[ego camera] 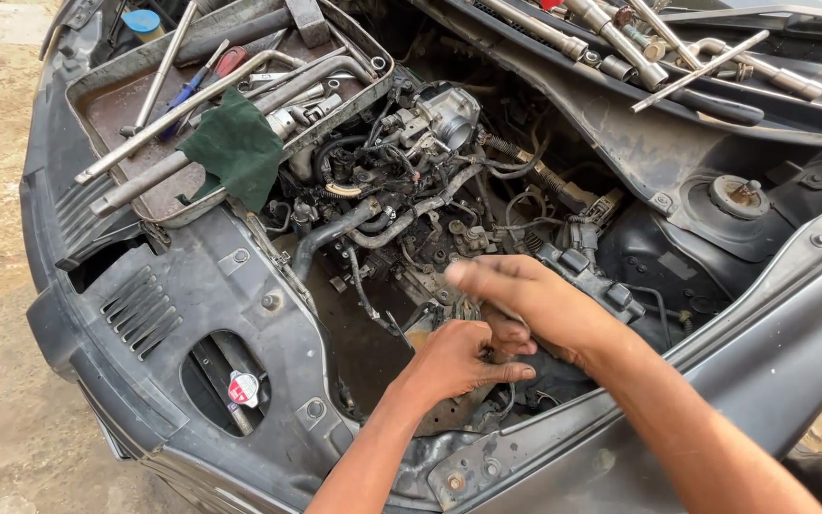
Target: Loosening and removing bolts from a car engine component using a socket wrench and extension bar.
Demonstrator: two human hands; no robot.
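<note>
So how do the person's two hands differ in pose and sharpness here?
The left hand is sharp, curled in a loose fist low in the engine bay; the right hand is motion-blurred, fingers stretched out. The left hand lies underneath, while the right hand crosses above it. Whether the left hand grips something cannot be told; the right hand's palm is hidden. Both are bare and touch each other.

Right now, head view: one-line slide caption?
Both hands, left hand and right hand, work low in a car's open engine bay beside a tool tray.
</note>
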